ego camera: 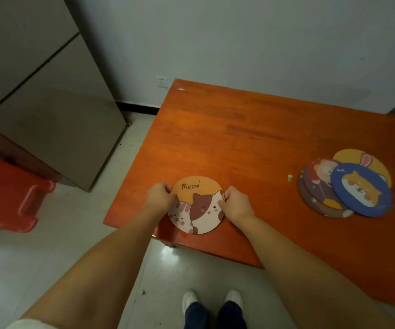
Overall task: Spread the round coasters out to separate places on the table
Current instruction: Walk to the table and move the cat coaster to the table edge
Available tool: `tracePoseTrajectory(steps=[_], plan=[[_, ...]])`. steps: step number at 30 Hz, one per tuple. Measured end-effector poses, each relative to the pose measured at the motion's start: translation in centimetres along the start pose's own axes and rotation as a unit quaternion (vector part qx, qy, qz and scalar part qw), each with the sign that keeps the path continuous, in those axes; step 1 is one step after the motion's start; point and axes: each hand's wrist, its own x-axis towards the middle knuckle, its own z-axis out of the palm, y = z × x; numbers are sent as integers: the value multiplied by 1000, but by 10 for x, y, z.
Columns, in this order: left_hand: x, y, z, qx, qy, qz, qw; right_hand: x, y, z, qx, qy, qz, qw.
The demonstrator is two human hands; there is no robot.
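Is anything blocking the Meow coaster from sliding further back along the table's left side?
Nothing visible. The Meow coaster, gripped by left hand and right hand, has bare table behind it; the coaster pile sits off right.

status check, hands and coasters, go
Left hand and right hand both gripping the Meow cat coaster near table corner. Remaining coasters overlapped in a pile, right side. Nothing in the way.

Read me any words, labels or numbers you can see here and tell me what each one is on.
"Meow": handwritten-style lettering on the orange top of the cat coaster, held between the left hand and right hand.
The overlapping coasters to the right carry only cartoon animals, with no readable text.
The wall socket shows no legible marking.
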Motion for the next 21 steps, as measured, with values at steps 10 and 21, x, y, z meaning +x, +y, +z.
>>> tracePoseTrajectory(steps=[10, 21], plan=[[-1, 39, -6, 117, 13, 30, 993, -8, 13, -50, -101, 64, 23, 993], [-41, 173, 44, 56, -48, 184, 980, -37, 110, -176, -43, 129, 65, 989]])
